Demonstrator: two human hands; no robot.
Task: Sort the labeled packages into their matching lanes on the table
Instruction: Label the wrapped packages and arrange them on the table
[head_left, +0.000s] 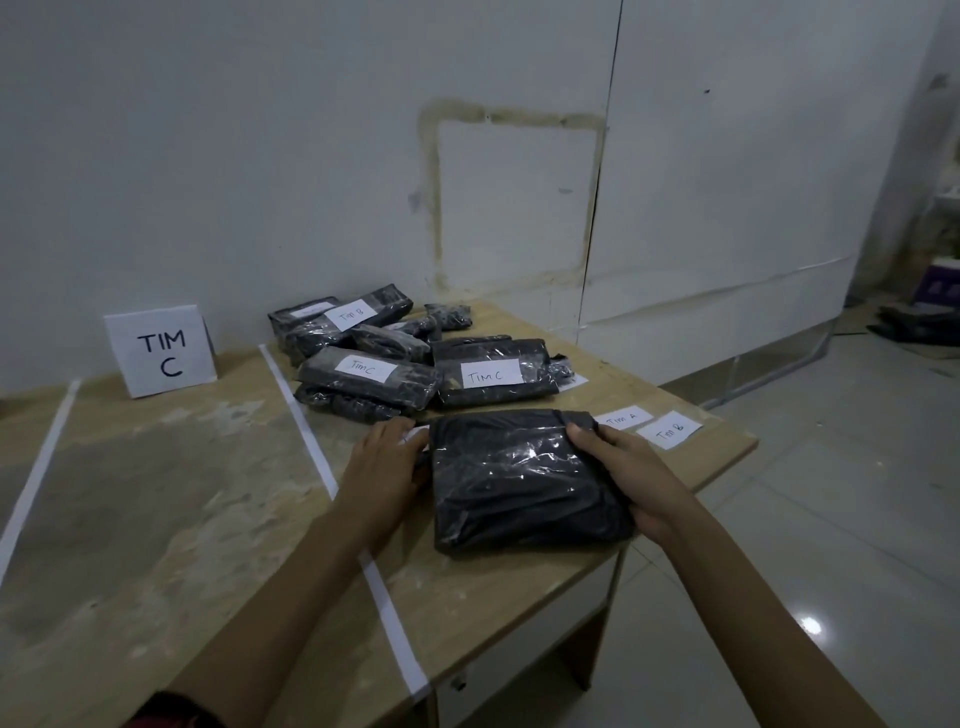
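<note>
A large black plastic-wrapped package (519, 478) lies near the table's right front, no label showing on its top. My left hand (387, 462) holds its left edge, fingers over a white slip there. My right hand (628, 473) grips its right side, thumb on top. Behind it sits a pile of several black packages: two labelled TIM C (485, 376) (366, 369) and one labelled TIM B (353, 314). A standing card reading TIM C (161, 351) marks the lane to the left, bounded by white tape strips (311, 441) (36, 478).
Loose paper labels TIM A (622, 418) and TIM B (670, 429) lie on the table (182, 519) near its right edge. The table ends at the right above a tiled floor (831, 519). A white wall stands behind.
</note>
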